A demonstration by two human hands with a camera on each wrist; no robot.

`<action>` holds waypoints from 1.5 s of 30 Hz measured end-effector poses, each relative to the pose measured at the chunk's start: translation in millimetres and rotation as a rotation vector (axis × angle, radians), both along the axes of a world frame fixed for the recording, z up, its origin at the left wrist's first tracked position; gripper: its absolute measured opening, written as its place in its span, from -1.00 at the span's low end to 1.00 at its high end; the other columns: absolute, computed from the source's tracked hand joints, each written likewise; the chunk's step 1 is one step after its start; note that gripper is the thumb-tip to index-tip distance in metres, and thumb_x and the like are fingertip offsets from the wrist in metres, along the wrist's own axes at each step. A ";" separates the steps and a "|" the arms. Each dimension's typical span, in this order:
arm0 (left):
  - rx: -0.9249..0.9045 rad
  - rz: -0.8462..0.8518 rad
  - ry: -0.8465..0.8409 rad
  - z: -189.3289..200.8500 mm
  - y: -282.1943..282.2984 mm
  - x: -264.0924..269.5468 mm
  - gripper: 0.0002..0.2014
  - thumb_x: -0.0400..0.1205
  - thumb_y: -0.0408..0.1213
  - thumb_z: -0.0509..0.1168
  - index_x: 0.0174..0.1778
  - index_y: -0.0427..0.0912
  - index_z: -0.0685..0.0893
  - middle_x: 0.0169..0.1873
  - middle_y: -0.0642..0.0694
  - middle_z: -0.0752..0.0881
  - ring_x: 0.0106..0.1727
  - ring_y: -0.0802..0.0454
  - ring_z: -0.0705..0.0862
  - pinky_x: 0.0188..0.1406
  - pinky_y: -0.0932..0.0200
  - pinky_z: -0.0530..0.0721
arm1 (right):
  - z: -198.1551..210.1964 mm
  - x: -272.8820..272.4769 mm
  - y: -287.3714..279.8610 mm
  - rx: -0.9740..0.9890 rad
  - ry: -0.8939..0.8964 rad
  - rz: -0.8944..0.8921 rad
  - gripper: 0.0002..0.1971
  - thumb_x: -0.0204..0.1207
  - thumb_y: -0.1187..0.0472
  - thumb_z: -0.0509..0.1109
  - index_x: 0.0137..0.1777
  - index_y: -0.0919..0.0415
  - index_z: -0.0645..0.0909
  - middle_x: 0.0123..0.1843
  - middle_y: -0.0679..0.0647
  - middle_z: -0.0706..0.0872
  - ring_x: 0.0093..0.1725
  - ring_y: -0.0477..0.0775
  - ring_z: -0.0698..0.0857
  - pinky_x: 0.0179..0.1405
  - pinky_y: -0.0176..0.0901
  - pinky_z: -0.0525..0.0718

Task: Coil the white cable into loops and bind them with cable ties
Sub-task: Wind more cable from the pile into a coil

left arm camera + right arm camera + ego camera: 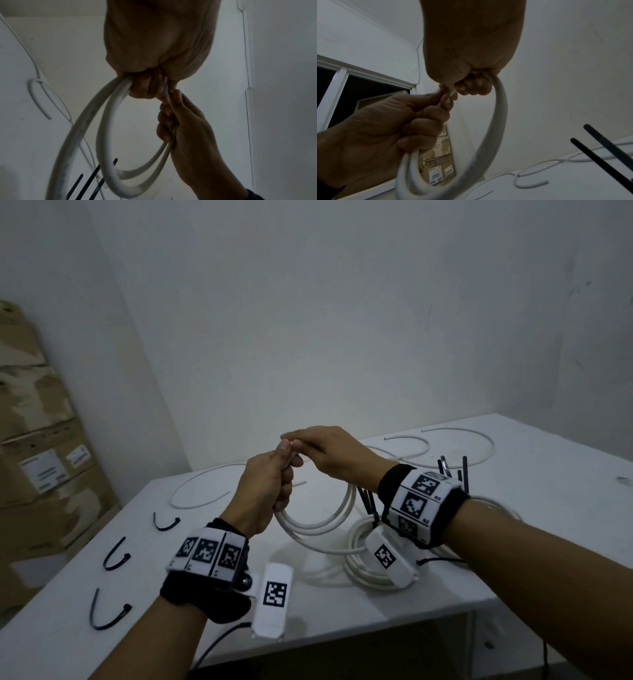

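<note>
We see a white rectangular counter (534, 508) set into the corner of a room with pale plaster walls (308, 320); brown cardboard boxes (37, 460) are stacked past its left edge. Above the counter's middle, both hands clench the looped white round cable (318, 525): the left hand (265, 491) grasps one side of the loops, the right hand (329, 453) the top. Three curved black plastic cable ties (114, 556) lie along the left edge. A bound white cable coil (363, 570) rests near the front edge, loose white cable lengths (459, 446) toward the far edge.
</note>
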State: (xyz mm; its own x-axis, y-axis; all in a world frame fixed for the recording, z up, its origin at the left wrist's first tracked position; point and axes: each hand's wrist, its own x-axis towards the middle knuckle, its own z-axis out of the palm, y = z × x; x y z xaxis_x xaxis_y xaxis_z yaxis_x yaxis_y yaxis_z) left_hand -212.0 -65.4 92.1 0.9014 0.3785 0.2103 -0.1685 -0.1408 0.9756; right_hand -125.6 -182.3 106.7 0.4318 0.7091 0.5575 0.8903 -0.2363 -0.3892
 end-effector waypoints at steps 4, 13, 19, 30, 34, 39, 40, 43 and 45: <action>-0.148 0.088 -0.114 5.3 8.8 1.8 -0.66 0.77 -0.09 0.12 -0.27 -0.17 0.51 -0.70 0.11 0.32 -0.72 0.21 0.21 -0.75 0.38 0.13 | -3.8 3.9 -13.4 0.133 0.133 -0.132 -0.59 0.67 -0.08 0.13 0.42 0.07 0.46 0.09 0.10 0.62 0.07 -0.02 0.59 0.19 -0.08 0.52; -0.410 0.234 -0.290 30.5 40.0 10.6 -0.63 0.79 -0.05 0.06 -0.31 -0.12 0.46 -0.73 0.13 0.28 -0.74 0.21 0.20 -0.77 0.39 0.16 | -67.2 -42.2 -28.0 0.484 0.753 -0.100 -0.66 0.65 -0.07 0.22 -0.21 0.19 0.47 -0.47 0.14 0.65 -0.61 0.06 0.59 -0.70 -0.27 0.44; -0.513 0.264 -0.297 21.6 43.1 11.3 -0.62 0.80 -0.04 0.03 -0.30 -0.12 0.43 -0.74 0.12 0.26 -0.75 0.21 0.18 -0.77 0.38 0.15 | -69.1 -64.0 -8.3 0.881 1.013 0.247 -0.37 0.36 -0.40 0.27 0.03 0.20 0.49 -0.13 0.18 0.72 -0.19 0.15 0.78 -0.23 0.06 0.77; -0.531 0.121 -0.214 16.2 24.9 6.3 -0.62 0.79 -0.03 0.03 -0.30 -0.12 0.43 -0.73 0.12 0.25 -0.74 0.22 0.17 -0.78 0.35 0.14 | -56.2 -46.1 17.0 1.017 1.370 0.006 -0.86 0.67 0.37 0.20 0.12 0.42 0.53 -0.26 0.25 0.68 -0.42 0.09 0.69 -0.46 -0.21 0.71; -0.447 0.154 -0.152 14.1 22.1 6.4 -0.64 0.79 -0.05 0.06 -0.28 -0.13 0.46 -0.72 0.12 0.26 -0.73 0.21 0.18 -0.77 0.35 0.15 | -53.4 -33.5 14.8 0.821 1.460 0.056 -0.88 0.58 0.44 0.25 -0.05 0.25 0.57 -0.30 0.16 0.72 -0.43 0.07 0.65 -0.43 -0.20 0.64; -0.439 0.231 -0.082 8.1 29.1 7.1 -0.63 0.79 -0.06 0.06 -0.30 -0.14 0.46 -0.74 0.12 0.26 -0.75 0.21 0.18 -0.79 0.36 0.14 | -51.3 -25.5 5.8 0.685 1.432 0.257 -0.82 0.62 0.32 0.25 -0.07 0.12 0.67 -0.29 -0.01 0.72 -0.32 -0.04 0.60 -0.28 -0.22 0.49; -0.439 0.241 -0.074 7.0 30.1 7.6 -0.63 0.79 -0.06 0.06 -0.30 -0.14 0.46 -0.74 0.12 0.26 -0.75 0.21 0.18 -0.80 0.36 0.14 | -53.2 -25.1 5.1 0.702 1.442 0.280 -0.81 0.63 0.32 0.22 -0.05 0.11 0.66 -0.28 -0.01 0.73 -0.31 -0.05 0.61 -0.26 -0.21 0.49; -0.422 0.256 -0.064 4.3 33.4 7.5 -0.64 0.79 -0.06 0.07 -0.29 -0.15 0.47 -0.73 0.11 0.26 -0.75 0.21 0.19 -0.79 0.38 0.14 | -59.3 -25.5 1.7 0.745 1.528 0.317 -0.74 0.71 0.14 0.11 0.01 0.16 0.64 -0.18 0.06 0.78 -0.25 0.01 0.65 -0.20 -0.16 0.53; -0.397 0.261 -0.053 1.9 36.2 6.1 -0.64 0.78 -0.05 0.08 -0.27 -0.17 0.49 -0.73 0.11 0.26 -0.74 0.21 0.20 -0.77 0.39 0.16 | -62.2 -23.2 -1.6 0.707 1.535 0.308 -0.63 0.71 -0.03 0.07 0.07 0.20 0.63 -0.09 0.14 0.80 -0.20 0.06 0.69 -0.17 -0.11 0.57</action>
